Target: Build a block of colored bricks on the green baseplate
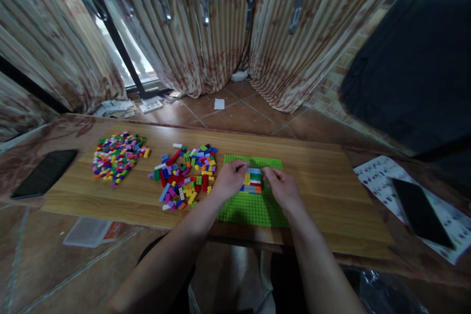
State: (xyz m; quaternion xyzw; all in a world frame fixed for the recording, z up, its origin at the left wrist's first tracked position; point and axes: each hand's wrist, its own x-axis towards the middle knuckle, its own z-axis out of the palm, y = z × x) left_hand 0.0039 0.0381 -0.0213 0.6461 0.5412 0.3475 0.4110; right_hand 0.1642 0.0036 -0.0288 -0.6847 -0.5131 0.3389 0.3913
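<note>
A green baseplate [253,208] lies on the wooden board [324,196]. On it stands a small multicoloured brick build [253,179] of blue, yellow, green, red and orange bricks. My left hand [231,177] rests at the build's left side with its fingers curled against it. From the right, my right hand [281,187] pinches the build's edge with its fingertips. Whether either hand holds a loose brick is hidden.
A pile of mixed bricks [186,174] lies left of the baseplate, and a pile of smaller pieces [117,157] lies further left. A dark phone [44,172] sits at the far left, another dark phone [419,211] on printed paper [379,176] at the right. A clear box [86,232] lies on the floor.
</note>
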